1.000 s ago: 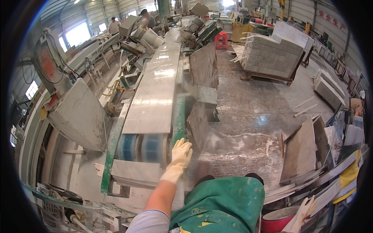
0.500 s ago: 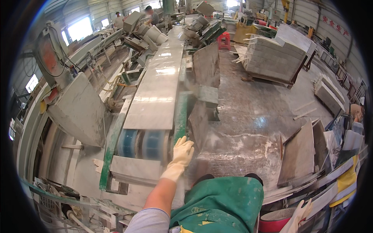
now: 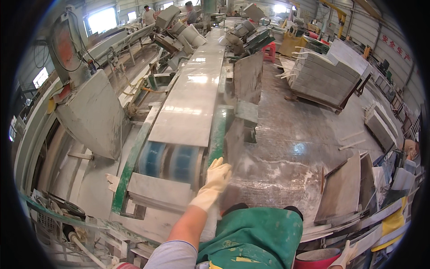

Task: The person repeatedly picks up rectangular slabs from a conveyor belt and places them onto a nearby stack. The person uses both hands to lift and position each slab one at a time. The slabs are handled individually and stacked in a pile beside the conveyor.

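Observation:
My left hand (image 3: 217, 180), in a cream rubber glove, rests at the near end of the green side rail (image 3: 218, 130) of a roller conveyor, fingers bent together over it. Ahead of it lies a long, glossy pale stone slab (image 3: 187, 114). Blue rollers (image 3: 182, 162) show between the slab's near edge and a short stack of pale stone pieces (image 3: 157, 188). At the lower right, partly cut off, my right hand (image 3: 346, 255) wears a matching glove. Its visible fingers are apart and hold nothing, beside a red tub (image 3: 316, 259).
A pale glove-like shape (image 3: 113, 181) sits beside the left rail. Tilted machine heads (image 3: 188, 36) flank the conveyor farther off. Stacked stone blocks (image 3: 320, 78) stand to the right, and leaning boards (image 3: 338, 190) nearer. A large panel (image 3: 94, 119) stands left. Other people (image 3: 148, 16) are at the back.
The view has tilted, and the far scene sits further right. My left hand stays at the rail. My right hand appears lower and less of it shows.

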The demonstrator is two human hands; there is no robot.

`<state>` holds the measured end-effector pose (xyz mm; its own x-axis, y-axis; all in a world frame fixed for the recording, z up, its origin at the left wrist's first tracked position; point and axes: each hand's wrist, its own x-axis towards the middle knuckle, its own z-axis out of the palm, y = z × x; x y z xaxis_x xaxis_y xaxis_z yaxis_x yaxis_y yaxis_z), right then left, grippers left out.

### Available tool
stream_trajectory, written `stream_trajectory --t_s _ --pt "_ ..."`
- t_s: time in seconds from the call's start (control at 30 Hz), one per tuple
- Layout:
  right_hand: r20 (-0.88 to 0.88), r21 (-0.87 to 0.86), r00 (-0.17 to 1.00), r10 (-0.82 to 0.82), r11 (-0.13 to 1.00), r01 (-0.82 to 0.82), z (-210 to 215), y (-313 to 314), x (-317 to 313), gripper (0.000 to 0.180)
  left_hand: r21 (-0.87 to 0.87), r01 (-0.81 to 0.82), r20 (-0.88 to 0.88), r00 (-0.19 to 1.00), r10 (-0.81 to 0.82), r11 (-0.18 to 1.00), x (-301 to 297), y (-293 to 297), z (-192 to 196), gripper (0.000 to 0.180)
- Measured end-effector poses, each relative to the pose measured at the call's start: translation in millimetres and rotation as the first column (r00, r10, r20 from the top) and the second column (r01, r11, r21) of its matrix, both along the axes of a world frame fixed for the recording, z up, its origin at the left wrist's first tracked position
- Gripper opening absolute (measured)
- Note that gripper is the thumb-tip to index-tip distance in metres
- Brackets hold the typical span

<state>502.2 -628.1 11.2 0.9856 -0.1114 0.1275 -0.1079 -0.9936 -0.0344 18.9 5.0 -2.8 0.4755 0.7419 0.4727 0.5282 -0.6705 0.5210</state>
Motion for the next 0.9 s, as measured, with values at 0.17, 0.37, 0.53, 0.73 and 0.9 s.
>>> stream_trajectory --t_s 0.17,0.37,0.53,0.73,0.9 --pt "-0.107 -0.028 0.994 0.029 0.999 -0.032 -12.0 -25.5 36.6 0.078 -0.001 0.015 0.039 0.999 -0.015 1.0 1.8 1.8 -2.4 0.02" --pt "-0.068 0.042 0.993 0.092 0.995 -0.089 -2.3 4.5 -17.4 0.071 -0.004 0.007 0.119 0.993 -0.007 1.0 -0.4 -2.0 -0.8 0.019" --pt "-0.066 0.338 0.987 0.145 0.934 -0.115 23.5 23.8 -42.6 0.066 -0.021 0.017 0.106 0.994 -0.014 1.0 -0.4 -4.0 7.0 0.021" --pt "-0.088 0.994 0.977 0.193 -0.042 0.098 70.7 31.7 -81.7 0.061 -0.45 -0.022 0.301 0.938 0.174 0.893 -9.1 2.2 14.0 0.031" --pt "-0.009 0.963 0.982 0.189 0.268 -0.043 104.2 60.6 -35.5 0.067 -0.631 0.211 0.659 0.653 0.373 0.747 21.4 20.9 12.4 0.035"
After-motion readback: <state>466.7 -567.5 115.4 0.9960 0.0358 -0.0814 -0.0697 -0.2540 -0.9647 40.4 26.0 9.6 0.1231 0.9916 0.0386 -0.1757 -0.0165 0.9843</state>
